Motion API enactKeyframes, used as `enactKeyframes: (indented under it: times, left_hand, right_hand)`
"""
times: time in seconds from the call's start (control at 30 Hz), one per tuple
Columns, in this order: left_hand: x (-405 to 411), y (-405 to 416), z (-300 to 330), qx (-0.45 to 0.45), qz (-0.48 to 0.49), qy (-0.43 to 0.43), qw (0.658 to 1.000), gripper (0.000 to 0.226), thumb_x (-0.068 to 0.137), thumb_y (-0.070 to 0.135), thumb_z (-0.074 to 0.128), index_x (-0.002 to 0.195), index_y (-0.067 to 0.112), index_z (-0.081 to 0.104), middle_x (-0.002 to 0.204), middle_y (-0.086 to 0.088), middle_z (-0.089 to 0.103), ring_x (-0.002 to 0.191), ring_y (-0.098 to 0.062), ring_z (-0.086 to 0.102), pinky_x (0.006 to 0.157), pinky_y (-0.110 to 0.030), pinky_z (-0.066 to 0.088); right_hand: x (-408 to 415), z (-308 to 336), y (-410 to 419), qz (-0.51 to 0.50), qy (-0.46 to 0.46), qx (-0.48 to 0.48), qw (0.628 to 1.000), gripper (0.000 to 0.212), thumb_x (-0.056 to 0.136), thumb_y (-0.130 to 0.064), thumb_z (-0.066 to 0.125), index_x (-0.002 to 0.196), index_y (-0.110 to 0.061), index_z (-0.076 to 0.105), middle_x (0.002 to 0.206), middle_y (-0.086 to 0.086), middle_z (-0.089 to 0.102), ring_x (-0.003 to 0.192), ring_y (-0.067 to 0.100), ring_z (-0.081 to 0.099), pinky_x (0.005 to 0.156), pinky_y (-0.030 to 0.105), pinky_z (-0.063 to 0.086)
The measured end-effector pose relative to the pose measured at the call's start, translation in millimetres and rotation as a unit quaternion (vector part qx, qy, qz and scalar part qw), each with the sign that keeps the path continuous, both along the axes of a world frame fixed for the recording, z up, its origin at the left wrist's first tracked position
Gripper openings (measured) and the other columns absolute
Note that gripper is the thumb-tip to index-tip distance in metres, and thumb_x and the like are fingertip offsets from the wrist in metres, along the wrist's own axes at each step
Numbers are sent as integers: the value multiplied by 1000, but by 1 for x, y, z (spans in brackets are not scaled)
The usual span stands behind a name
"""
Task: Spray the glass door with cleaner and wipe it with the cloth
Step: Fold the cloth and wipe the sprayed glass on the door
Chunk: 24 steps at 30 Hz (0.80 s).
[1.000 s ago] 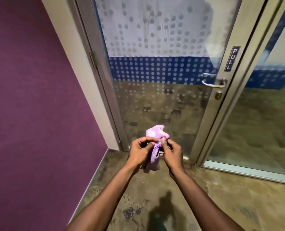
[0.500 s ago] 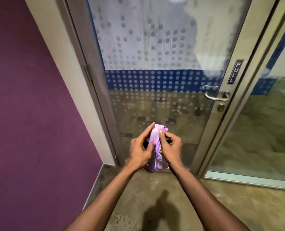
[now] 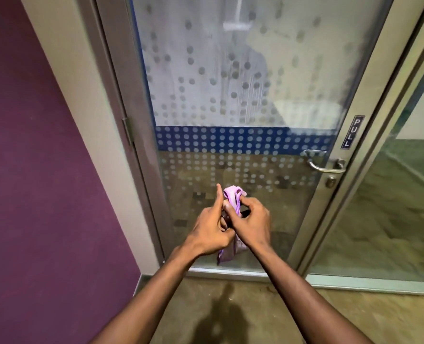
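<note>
A purple cloth (image 3: 233, 197), bunched into a narrow bundle, is held between both hands in front of the lower part of the glass door (image 3: 243, 95). The grip of the left hand (image 3: 209, 228) is clamped on the cloth from its left side, with the forefinger stretched straight upward beside the bundle. The grip of the right hand (image 3: 252, 223) is clamped on the cloth from the right, its thumb and curled fingers pinched on the folds. One end of the cloth is seen above the two grips, and a tail of it hangs below them. Above the grips the glass is covered with a dotted film and a blue dotted band (image 3: 243, 141), and wet streaks are seen on the upper pane. Up and to the right of the grips a lever handle (image 3: 326, 166) and a "PULL" plate (image 3: 352, 132) are fixed to the metal frame. A purple wall (image 3: 37, 194) stands to the left of the grips, and the concrete floor (image 3: 230, 314) lies below them
</note>
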State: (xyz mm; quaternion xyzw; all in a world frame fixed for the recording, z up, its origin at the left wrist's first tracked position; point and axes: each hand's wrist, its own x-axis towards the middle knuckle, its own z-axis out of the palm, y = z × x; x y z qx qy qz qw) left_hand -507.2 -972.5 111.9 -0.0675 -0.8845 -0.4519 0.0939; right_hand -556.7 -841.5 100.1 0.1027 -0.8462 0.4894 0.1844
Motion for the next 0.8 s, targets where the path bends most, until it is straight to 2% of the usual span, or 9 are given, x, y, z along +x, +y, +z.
enactKeyframes:
  times: [0.1,0.17,0.23,0.37,0.5,0.57,0.63,0.73,0.8]
  left_hand:
    - [-9,-18,4,16,-30,-8,999,104,78,-3,62,166,20,13,85,-3,75,60,-14,67,61,-34,57]
    - [-16,-33,9,58,-55,-3,997,89,77,-8,55,160,18,37,115,7,73,74,-33,78,73,-45,63]
    - [-26,-48,14,96,-50,8,994,76,78,-16,51,150,10,54,137,0,69,91,-35,80,86,-46,63]
    - [-42,-71,21,168,-20,41,985,55,92,-12,65,142,10,58,116,-11,78,87,-1,73,93,-31,61]
    - [-53,-80,25,166,19,115,979,42,83,6,82,117,30,74,87,8,77,76,-2,68,78,-23,56]
    - [-57,-82,27,160,43,136,977,33,78,19,81,104,38,77,90,12,78,80,-9,72,79,-25,56]
    - [-62,-86,30,137,54,150,978,28,75,27,80,100,41,77,94,11,75,83,-12,72,79,-24,57]
    - [-67,-99,34,89,34,116,989,31,75,32,87,103,44,77,108,15,68,98,-4,66,80,-16,49]
    - [-69,-110,37,83,2,59,995,36,82,34,87,116,39,77,123,18,68,117,2,62,92,-20,47]
  right_hand:
    - [-6,4,-11,-7,7,8,1000,33,84,-40,81,103,-13,81,97,8,80,87,23,73,73,28,46]
    - [-13,7,-13,4,-15,1,1000,23,88,-36,78,98,-16,83,90,5,82,77,14,73,67,24,44]
    - [-20,11,-15,69,-56,-45,995,13,94,-26,73,95,-19,84,82,2,81,67,4,68,65,25,46]
    - [-24,25,-22,211,-143,-255,933,22,101,-8,62,96,-18,81,87,1,80,77,9,67,67,25,52]
    - [-23,32,-30,296,-177,-241,907,23,103,-18,59,100,-19,81,88,-8,79,77,0,67,70,16,51]
    - [-23,34,-34,322,-172,-218,905,21,101,-26,63,108,-17,81,94,-11,79,83,-2,68,75,17,52]
    - [-25,37,-37,333,-142,-209,909,20,98,-19,70,115,-13,79,110,-1,81,100,6,72,88,21,56]
    - [-32,41,-39,316,-128,-215,915,20,94,-3,71,103,-16,83,106,5,81,96,11,72,92,31,55]
    - [-39,47,-37,320,-137,-200,916,22,96,-1,68,106,-14,82,108,8,81,98,14,72,94,33,55]
